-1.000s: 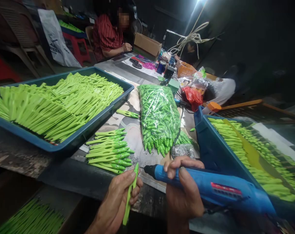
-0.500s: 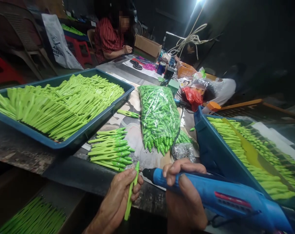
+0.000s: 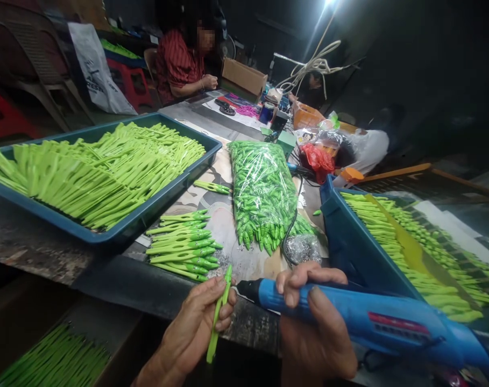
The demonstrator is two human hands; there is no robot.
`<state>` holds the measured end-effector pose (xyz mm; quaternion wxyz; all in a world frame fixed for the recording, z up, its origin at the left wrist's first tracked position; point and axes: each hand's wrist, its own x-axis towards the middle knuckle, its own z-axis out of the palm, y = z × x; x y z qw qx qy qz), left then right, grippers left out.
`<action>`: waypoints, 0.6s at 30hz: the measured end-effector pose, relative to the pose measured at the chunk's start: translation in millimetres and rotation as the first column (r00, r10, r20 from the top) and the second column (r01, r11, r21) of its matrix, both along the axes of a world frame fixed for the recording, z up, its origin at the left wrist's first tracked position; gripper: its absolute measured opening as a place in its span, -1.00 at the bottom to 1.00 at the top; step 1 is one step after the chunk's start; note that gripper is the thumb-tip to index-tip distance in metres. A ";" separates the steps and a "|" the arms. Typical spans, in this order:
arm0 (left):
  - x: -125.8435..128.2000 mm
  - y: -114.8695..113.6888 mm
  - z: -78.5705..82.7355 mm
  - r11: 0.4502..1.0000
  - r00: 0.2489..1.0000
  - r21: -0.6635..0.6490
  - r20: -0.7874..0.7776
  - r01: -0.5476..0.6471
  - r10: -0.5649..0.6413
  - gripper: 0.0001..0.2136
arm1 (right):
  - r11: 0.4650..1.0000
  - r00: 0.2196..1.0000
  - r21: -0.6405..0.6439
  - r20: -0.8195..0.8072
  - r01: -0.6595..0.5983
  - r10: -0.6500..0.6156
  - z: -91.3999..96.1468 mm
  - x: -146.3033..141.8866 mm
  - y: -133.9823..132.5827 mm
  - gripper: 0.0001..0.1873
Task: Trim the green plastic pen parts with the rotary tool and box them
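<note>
The left hand [image 3: 196, 328] pinches a green strip [image 3: 219, 314] upright; the right hand [image 3: 312, 328] grips a blue driver [image 3: 369, 322], its tip just beside the strip's top, and closing that gap likely needs fine aim.

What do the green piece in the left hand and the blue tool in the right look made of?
Green piece: probably moulded plastic, matte, one even lime colour. Blue handheld power tool: seemingly plastic housing, smooth with a soft sheen; black nose material unclear.

A small assembly workshop (dim, crowded): blue trays [image 3: 163, 212] of identical green plastic parts [image 3: 99, 166].
</note>
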<state>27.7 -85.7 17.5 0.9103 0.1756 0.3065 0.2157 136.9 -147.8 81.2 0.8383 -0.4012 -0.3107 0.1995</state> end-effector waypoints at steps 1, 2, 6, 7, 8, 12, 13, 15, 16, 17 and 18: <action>-0.2 0.0 -0.4 1.000 1.000 -0.008 0.009 0.003 -0.003 -0.91 | 1.000 1.000 0.001 -0.002 0.001 -0.001 0.5 0.8 -0.8 -0.85; -0.5 -0.1 -0.8 1.000 1.000 -0.018 0.019 0.006 -0.006 -0.92 | 1.000 1.000 -0.001 -0.005 -0.001 0.001 1.1 1.8 -1.8 -0.86; -3.3 -1.0 -1.8 0.997 0.997 -0.076 0.078 0.002 0.004 -0.92 | 1.000 1.000 0.000 -0.005 0.001 -0.001 5.2 6.1 -8.0 -0.86; -4.3 -1.2 -2.0 0.996 0.995 -0.091 0.096 -0.003 0.012 -0.92 | 1.000 1.000 0.002 -0.004 0.010 -0.010 6.3 7.3 -9.7 -0.86; -5.5 -1.5 -2.1 0.994 0.993 -0.107 0.118 -0.005 0.018 -0.91 | 1.000 1.000 0.006 -0.003 0.021 -0.021 7.2 8.4 -11.4 -0.86; -9.2 -2.0 -1.1 0.985 0.978 -0.173 0.206 0.021 0.015 -0.84 | 0.998 0.998 0.035 -0.004 0.055 -0.055 9.6 11.5 -15.7 -0.86; -9.8 -2.1 -0.4 0.981 0.973 -0.193 0.230 0.034 0.012 -0.82 | 0.998 0.998 0.037 -0.008 0.059 -0.058 9.7 11.7 -16.2 -0.87; -10.7 -2.6 1.6 0.971 0.961 -0.233 0.277 0.062 0.005 -0.76 | 0.998 0.998 0.032 -0.011 0.059 -0.058 9.9 11.6 -16.8 -0.87; -11.0 -3.0 2.6 0.965 0.954 -0.249 0.301 0.079 0.000 -0.73 | 0.998 0.998 0.029 -0.012 0.059 -0.059 9.9 11.4 -17.1 -0.87; -11.4 -3.6 3.5 0.960 0.946 -0.263 0.323 0.095 -0.005 -0.70 | 0.998 0.998 0.025 -0.012 0.059 -0.059 10.0 11.0 -17.5 -0.87; -11.7 -4.3 4.3 0.956 0.939 -0.274 0.343 0.108 -0.008 -0.68 | 0.998 0.998 0.020 -0.012 0.062 -0.062 10.1 10.7 -17.9 -0.87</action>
